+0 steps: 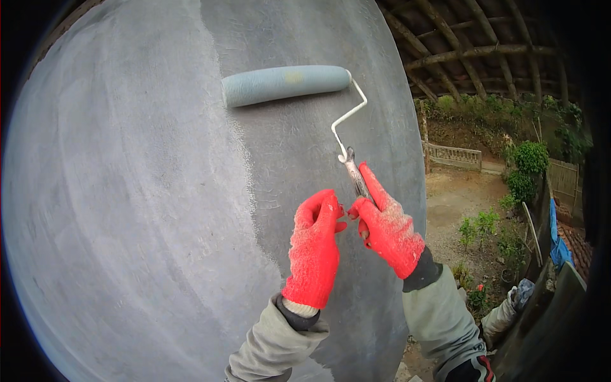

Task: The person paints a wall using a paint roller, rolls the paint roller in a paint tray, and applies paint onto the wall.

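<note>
A paint roller with a pale blue-grey sleeve (286, 86) lies across the grey wall, bridging its lighter and darker areas. From the sleeve's right end a bent white wire frame (349, 114) runs down to a worn, paint-stained handle (358, 176). My right hand (389, 232), in a red glove, is closed around that handle, with one finger stretched along it. Just left of it is my left hand (315, 245), gloved in red too. Its fingers are curled and pinched beside the right fingertips; whatever is between them, if anything, is hidden.
The wall (127, 191) is pale on the left and dark on the right (299, 146), with a ragged border. Beyond its right edge are a dirt yard (452, 197), green plants (528, 165), a low balustrade (455, 156) and a blue cloth (559, 245). Wooden roof poles (477, 54) cross overhead.
</note>
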Motion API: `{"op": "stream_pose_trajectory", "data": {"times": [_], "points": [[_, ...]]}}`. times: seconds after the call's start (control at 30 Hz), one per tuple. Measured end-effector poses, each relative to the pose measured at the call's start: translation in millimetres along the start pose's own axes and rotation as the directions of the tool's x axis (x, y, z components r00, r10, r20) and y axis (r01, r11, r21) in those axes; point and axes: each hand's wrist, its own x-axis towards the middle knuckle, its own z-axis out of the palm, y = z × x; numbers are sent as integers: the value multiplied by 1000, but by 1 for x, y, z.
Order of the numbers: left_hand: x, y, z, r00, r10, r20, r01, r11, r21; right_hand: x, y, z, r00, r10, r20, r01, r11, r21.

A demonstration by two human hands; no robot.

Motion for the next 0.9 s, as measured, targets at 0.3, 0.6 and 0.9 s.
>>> {"op": "stream_pose_trajectory", "data": {"times": [0.3, 0.6, 0.9], "points": [[-97, 109, -70, 791, 583, 184, -506, 793, -338, 40, 2, 0, 994, -97, -44, 88, 981, -173], [-105, 115, -64, 772, 616, 156, -554, 773, -308, -60, 107, 2, 990, 137, -28, -140, 982, -130], [-104, 116, -62, 776, 614, 142, -554, 772, -312, 2, 43, 0, 996, 85, -30, -87, 994, -72]]}}
